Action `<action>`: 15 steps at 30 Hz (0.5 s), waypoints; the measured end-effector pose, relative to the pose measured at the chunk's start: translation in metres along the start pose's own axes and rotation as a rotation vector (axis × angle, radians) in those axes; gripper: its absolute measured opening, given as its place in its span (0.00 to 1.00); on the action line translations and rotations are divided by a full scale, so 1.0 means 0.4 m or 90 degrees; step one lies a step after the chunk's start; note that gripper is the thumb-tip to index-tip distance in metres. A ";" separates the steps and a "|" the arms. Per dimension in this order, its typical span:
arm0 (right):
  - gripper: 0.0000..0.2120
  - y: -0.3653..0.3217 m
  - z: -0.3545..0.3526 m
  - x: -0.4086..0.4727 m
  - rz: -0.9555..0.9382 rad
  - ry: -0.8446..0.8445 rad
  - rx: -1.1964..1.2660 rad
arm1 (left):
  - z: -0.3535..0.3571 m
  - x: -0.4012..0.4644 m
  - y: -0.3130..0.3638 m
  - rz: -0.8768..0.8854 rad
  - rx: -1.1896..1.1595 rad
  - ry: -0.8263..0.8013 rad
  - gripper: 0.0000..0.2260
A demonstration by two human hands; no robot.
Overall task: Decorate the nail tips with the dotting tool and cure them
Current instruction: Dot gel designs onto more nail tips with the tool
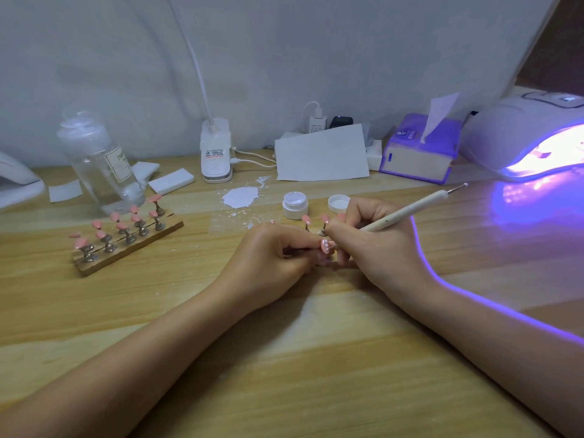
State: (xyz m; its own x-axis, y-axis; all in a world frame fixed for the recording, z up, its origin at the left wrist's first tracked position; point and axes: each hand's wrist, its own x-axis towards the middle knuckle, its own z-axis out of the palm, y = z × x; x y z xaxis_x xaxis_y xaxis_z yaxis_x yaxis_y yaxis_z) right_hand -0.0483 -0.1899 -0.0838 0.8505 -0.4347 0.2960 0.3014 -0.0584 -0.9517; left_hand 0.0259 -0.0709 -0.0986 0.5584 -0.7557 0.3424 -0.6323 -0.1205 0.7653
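Note:
My left hand point(278, 254) pinches a small stand carrying a pink nail tip point(325, 245) with white dots on it. My right hand point(376, 245) grips the white dotting tool point(410, 211) like a pen, its lower end down at that tip and its upper ball end pointing up to the right. Two more pink tips on stands point(314, 223) sit just behind my fingers. A wooden holder point(126, 245) with several pink tips stands at the left. An open white gel pot point(295, 204) and its lid point(338, 203) lie behind my hands. The curing lamp point(531, 143) glows violet at the right.
A clear bottle point(101, 162) leans behind the holder. A white paint smear point(240, 197) marks the wooden table point(284, 358). A clip lamp base point(215, 153), a white card point(322, 154), a purple tissue box point(420, 153) and foam pads point(170, 181) line the back.

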 end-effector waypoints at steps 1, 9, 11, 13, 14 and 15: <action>0.17 0.000 0.000 0.000 -0.004 0.000 -0.003 | 0.000 0.000 0.000 -0.001 -0.002 -0.003 0.08; 0.18 0.003 -0.002 0.000 -0.005 -0.004 -0.009 | -0.001 0.001 0.001 -0.009 -0.009 -0.008 0.10; 0.17 0.003 -0.002 0.001 -0.007 -0.002 -0.004 | 0.001 0.002 0.000 -0.013 -0.011 -0.010 0.09; 0.17 0.003 -0.002 0.002 -0.005 0.001 0.003 | 0.000 0.001 -0.001 -0.013 -0.008 -0.007 0.08; 0.18 0.004 -0.003 0.003 -0.005 0.002 0.004 | 0.000 0.001 -0.001 -0.011 -0.007 -0.007 0.08; 0.18 0.005 -0.003 0.002 -0.004 0.000 0.004 | -0.001 0.001 0.000 -0.007 -0.005 -0.008 0.09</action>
State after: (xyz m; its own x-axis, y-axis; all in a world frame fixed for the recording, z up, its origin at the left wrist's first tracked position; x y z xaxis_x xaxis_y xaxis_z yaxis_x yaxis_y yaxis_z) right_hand -0.0474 -0.1913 -0.0853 0.8483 -0.4349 0.3022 0.3099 -0.0553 -0.9492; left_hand 0.0263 -0.0709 -0.0983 0.5586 -0.7625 0.3264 -0.6213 -0.1239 0.7737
